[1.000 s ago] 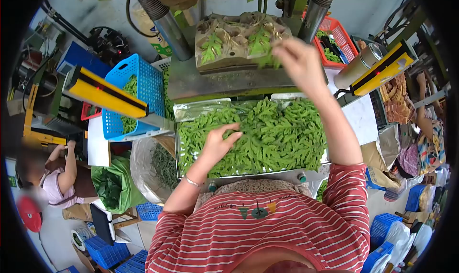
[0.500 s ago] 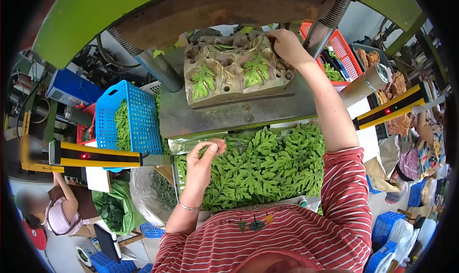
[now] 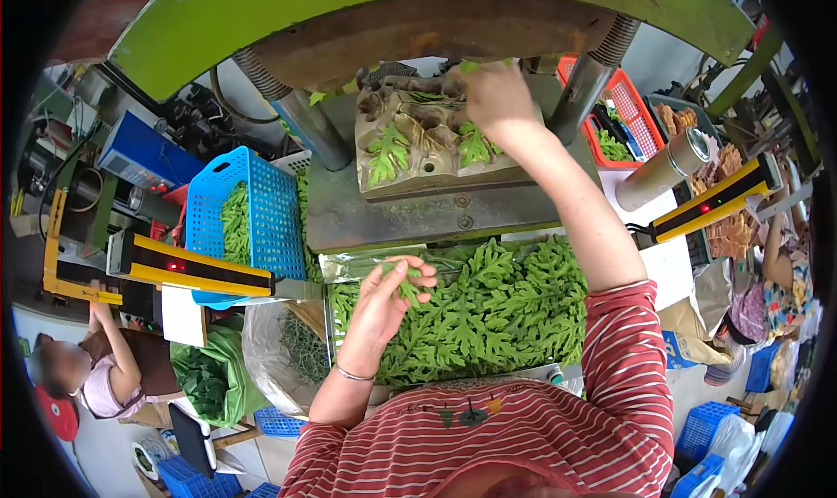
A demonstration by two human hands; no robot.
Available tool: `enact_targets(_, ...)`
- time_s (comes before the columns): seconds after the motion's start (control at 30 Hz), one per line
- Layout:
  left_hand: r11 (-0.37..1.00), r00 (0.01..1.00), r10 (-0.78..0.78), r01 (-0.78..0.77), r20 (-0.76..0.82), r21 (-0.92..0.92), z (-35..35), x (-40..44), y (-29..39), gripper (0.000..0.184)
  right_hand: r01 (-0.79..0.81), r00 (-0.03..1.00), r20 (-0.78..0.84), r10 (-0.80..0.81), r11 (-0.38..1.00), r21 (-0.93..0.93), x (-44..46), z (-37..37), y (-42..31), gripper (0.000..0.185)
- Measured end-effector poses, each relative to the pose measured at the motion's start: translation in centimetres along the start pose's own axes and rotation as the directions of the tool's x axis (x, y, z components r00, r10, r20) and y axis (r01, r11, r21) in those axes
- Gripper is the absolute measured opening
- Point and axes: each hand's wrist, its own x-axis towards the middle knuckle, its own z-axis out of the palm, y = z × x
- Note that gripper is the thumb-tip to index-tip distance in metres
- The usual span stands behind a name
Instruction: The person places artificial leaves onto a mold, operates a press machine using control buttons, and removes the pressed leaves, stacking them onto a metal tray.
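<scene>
My left hand (image 3: pixel 375 308) is above the tray, its fingers curled around what looks like a small green leaf (image 3: pixel 410 290). Under and beside it, many lobed green leaves (image 3: pixel 497 315) fill the tray (image 3: pixel 328 332). My right hand (image 3: pixel 499 101) reaches over the back right of a metal mould block (image 3: pixel 427 136), blurred, with its fingertips hard to make out. A bit of green (image 3: pixel 471 65) shows by those fingertips. Leaf pieces lie in the mould's front hollows, one on the left (image 3: pixel 388 153) and one on the right (image 3: pixel 475 143), partly behind my right arm.
The mould rests on a press bed (image 3: pixel 392 223) between steel columns (image 3: pixel 318 132), beneath a heavy press plate (image 3: pixel 418 31). A blue basket (image 3: pixel 275 219) of leaves stands left, a red basket (image 3: pixel 641 114) right. Yellow-black sensor bars (image 3: pixel 192 267) flank both sides. A person (image 3: pixel 113 367) sits at left.
My right hand has moved left across the back of the mould. My left hand has shifted slightly right, and green now shows between its fingers. The whole view has shifted a little.
</scene>
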Motion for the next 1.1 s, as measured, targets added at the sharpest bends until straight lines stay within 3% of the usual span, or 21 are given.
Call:
enact_targets(0.03,1.000,1.000,-0.007,0.007,0.015,0.011,0.0,0.0,0.0,0.022,0.003,1.000,-0.001,-0.003,1.000,0.001,0.7,0.6,-0.7,0.028)
enact_targets(0.1,0.999,0.999,-0.020,0.019,0.045,0.032,-0.2,0.1,0.1,0.021,0.022,0.934,0.353,0.050,0.980,-0.196,2.1,1.6,-1.5,0.027)
enact_targets(0.13,0.999,0.999,-0.016,0.015,0.045,0.030,-0.3,0.2,0.2,0.021,0.025,0.935,0.352,0.047,0.980,-0.197,2.5,1.5,-1.8,0.027)
enact_targets(0.27,0.997,0.998,-0.026,0.021,0.064,0.068,-0.7,0.5,0.2,0.022,-0.202,0.735,0.656,0.171,0.979,-0.030,3.6,0.3,-2.8,0.024)
enact_targets(0.3,0.998,0.998,-0.030,0.026,0.063,0.063,-0.7,0.6,0.1,0.022,-0.202,0.731,0.660,0.174,0.979,-0.033,3.4,0.5,-2.7,0.024)
enact_targets(0.37,0.999,0.999,-0.020,0.017,0.049,0.050,-0.8,0.8,0.1,0.022,-0.131,0.893,0.440,0.098,0.990,0.046,2.5,1.1,-2.4,0.023)
enact_targets(0.43,0.999,0.999,-0.007,0.006,0.033,0.039,-0.8,1.0,0.2,0.023,-0.038,0.983,0.180,0.018,0.994,0.106,1.4,1.3,-2.4,0.023)
enact_targets(0.47,0.999,0.999,-0.017,0.015,0.031,0.036,-0.8,0.9,0.2,0.023,0.008,0.986,0.155,-0.064,0.941,0.337,0.7,0.6,-3.2,0.023)
enact_targets(0.5,0.999,1.000,0.004,-0.004,0.012,0.033,-0.6,0.8,0.2,0.023,0.051,0.985,0.109,-0.132,0.837,0.545,-0.5,-0.8,-4.8,0.023)
enact_targets(0.53,0.999,1.000,0.029,-0.029,0.000,0.029,-0.4,0.8,0.2,0.024,-0.133,0.968,0.235,-0.086,0.620,0.773,-2.5,-3.0,-6.9,0.022)
enact_targets(0.57,0.998,0.998,0.056,-0.056,-0.011,0.024,-0.1,0.9,0.2,0.024,-0.047,0.974,0.143,-0.174,0.465,0.884,-4.1,-5.2,-8.7,0.020)
enact_targets(0.6,0.997,0.997,0.077,-0.076,-0.027,0.023,0.1,0.7,0.1,0.025,0.031,0.971,0.038,-0.238,0.284,0.958,-5.5,-7.2,-10.2,0.018)
enact_targets(0.67,0.992,0.993,0.088,-0.095,0.080,0.088,-0.5,0.9,-0.3,0.025,0.118,0.964,-0.101,-0.244,0.058,0.991,-7.8,-11.3,-11.1,0.015)
enact_targets(0.77,0.998,0.999,-0.035,0.034,0.010,0.061,1.4,-1.0,0.6,0.025,0.072,0.974,-0.055,-0.222,0.070,0.995,-10.8,-12.4,-11.7,0.014)
enact_targets(0.97,0.999,0.999,-0.006,0.007,-0.049,0.037,3.1,-3.8,0.1,0.023,0.065,0.960,-0.023,-0.280,0.142,0.988,-14.1,-14.4,-12.7,0.014)
enact_targets(1.1,0.989,1.000,0.019,-0.016,-0.018,0.145,1.8,-4.8,-0.3,0.017,0.064,0.943,-0.002,-0.332,0.176,0.982,-15.8,-15.2,-13.6,0.014)
